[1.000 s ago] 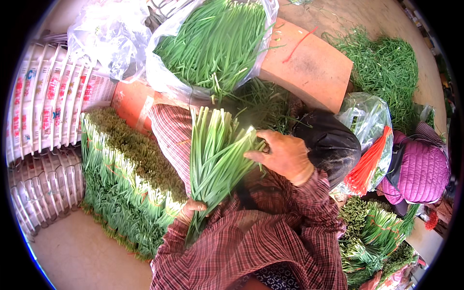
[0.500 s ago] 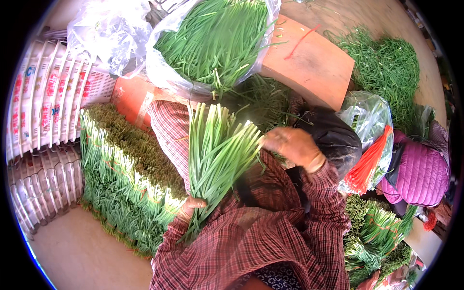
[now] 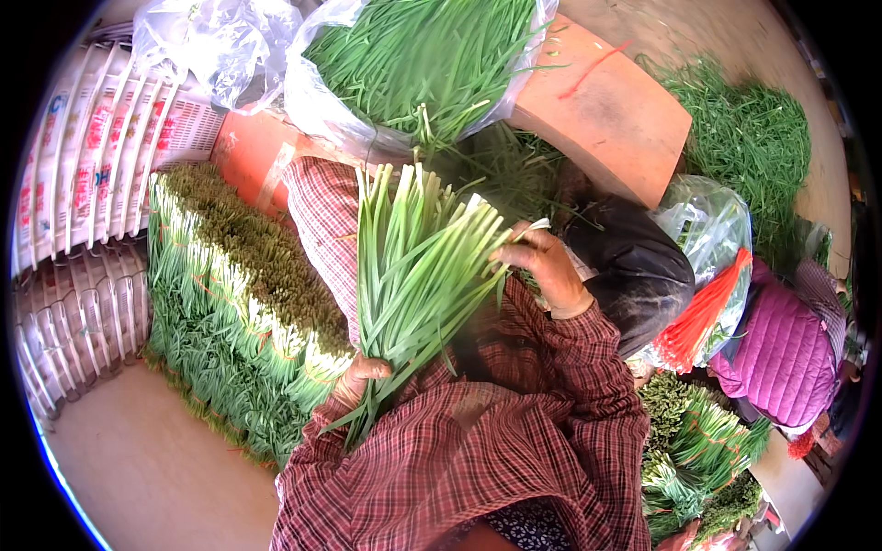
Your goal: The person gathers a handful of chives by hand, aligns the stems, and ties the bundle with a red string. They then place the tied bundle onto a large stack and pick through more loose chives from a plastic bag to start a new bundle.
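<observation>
A long stacked row of tied green chive bundles [image 3: 243, 303] lies just left of the left hand [image 3: 363, 375]; that hand is clamped on a loose fan of green chive stalks [image 3: 418, 275] at its narrow base, the firmest hold; the right hand [image 3: 547, 266] pinches the soft, light, bruisable tips.

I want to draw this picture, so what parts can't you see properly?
- Head view: the fingers of the left hand are hidden behind the bunch of green stalks.
- Head view: the right hand shows only its back; its palm is turned away.
- Head view: the white crates are cut off by the picture's round left edge.
- Head view: the orange ties blur inside a plastic bag.
</observation>
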The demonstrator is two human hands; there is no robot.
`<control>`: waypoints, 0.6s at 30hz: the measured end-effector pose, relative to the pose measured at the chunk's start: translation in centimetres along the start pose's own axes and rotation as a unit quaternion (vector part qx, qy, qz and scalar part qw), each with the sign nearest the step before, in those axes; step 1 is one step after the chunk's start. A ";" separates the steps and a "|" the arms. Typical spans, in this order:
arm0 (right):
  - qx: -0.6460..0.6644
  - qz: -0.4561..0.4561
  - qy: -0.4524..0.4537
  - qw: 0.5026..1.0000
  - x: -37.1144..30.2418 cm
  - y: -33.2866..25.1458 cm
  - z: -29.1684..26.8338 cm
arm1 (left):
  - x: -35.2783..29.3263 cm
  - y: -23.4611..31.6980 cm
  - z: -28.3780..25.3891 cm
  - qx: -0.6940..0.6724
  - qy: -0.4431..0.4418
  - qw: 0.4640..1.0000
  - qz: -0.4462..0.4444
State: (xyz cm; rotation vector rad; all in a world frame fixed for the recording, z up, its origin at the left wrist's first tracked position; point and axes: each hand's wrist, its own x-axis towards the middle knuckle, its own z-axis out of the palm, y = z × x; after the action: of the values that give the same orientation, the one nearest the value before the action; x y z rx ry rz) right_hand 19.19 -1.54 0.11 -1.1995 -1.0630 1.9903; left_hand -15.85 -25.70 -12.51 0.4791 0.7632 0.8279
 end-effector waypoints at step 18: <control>-0.647 -0.407 0.096 0.637 -4.1 -5.5 3.0 | 0.8 6.0 6.0 0.021 0.029 0.999 -0.039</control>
State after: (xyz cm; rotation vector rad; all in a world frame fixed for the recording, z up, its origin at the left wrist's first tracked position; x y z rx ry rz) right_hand 18.62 -2.91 7.46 -1.0502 -2.4462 0.1556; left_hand -13.79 -22.00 -5.15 0.4616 0.8483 0.7575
